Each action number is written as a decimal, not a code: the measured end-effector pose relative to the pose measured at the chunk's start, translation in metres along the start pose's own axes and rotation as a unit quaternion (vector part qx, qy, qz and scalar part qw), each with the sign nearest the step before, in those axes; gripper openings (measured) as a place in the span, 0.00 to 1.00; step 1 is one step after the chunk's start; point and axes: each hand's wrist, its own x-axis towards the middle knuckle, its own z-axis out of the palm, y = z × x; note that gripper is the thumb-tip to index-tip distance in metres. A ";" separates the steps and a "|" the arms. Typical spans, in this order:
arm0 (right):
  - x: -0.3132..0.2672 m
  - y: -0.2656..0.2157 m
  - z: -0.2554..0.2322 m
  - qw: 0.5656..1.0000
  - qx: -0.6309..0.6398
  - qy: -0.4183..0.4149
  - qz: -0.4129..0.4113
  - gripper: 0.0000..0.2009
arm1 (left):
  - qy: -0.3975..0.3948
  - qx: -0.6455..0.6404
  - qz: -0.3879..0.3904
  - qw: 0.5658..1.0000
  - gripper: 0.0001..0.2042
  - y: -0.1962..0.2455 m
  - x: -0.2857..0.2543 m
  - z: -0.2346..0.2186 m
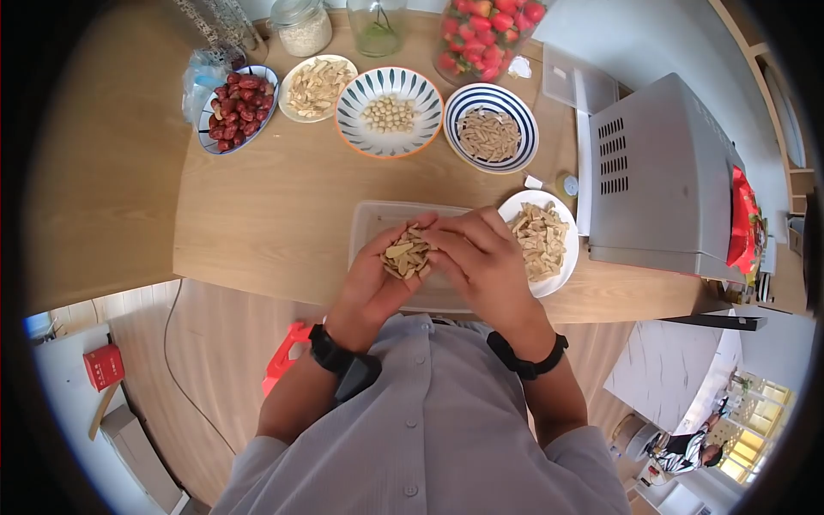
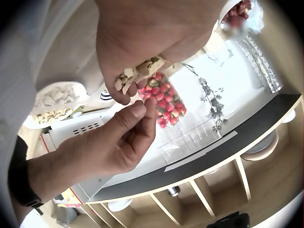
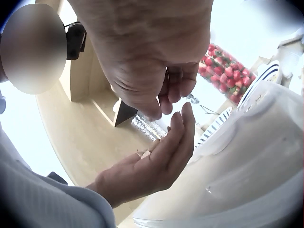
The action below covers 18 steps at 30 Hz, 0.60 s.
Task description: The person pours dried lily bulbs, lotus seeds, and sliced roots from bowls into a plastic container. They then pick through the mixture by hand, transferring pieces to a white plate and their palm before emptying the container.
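Observation:
My left hand (image 1: 371,279) is cupped palm up over a translucent plastic tub (image 1: 371,216), holding a heap of pale dried root slices (image 1: 407,254). Curled fingers of my right hand (image 1: 491,268) reach to the heap's right edge. In the left wrist view, the right thumb and forefinger come together just below the slices (image 2: 126,80); whether a piece is pinched there, I cannot tell. Part of the tub's floor is hidden under both hands. To its right is a white plate (image 1: 568,230) piled with similar dried slices.
Along the back stand a bowl of red dates (image 1: 238,112), a small plate of flat slices (image 1: 319,88), a bowl of round pale seeds (image 1: 389,113) and a striped bowl of brownish pieces (image 1: 490,137). A strawberry container (image 1: 489,39) is behind. A grey microwave (image 1: 657,176) borders the right.

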 end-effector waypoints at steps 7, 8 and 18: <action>0.004 0.006 -0.007 0.994 -0.094 -0.050 0.019 0.18 | 0.025 0.020 -0.021 0.999 0.21 -0.007 0.012 0.002; 0.003 0.007 -0.006 0.992 -0.108 -0.061 0.021 0.18 | 0.036 0.021 -0.023 0.999 0.21 -0.008 0.013 0.003; -0.002 0.014 -0.012 0.962 0.175 -0.003 0.208 0.16 | -0.020 -0.008 -0.064 0.998 0.20 -0.009 0.034 -0.017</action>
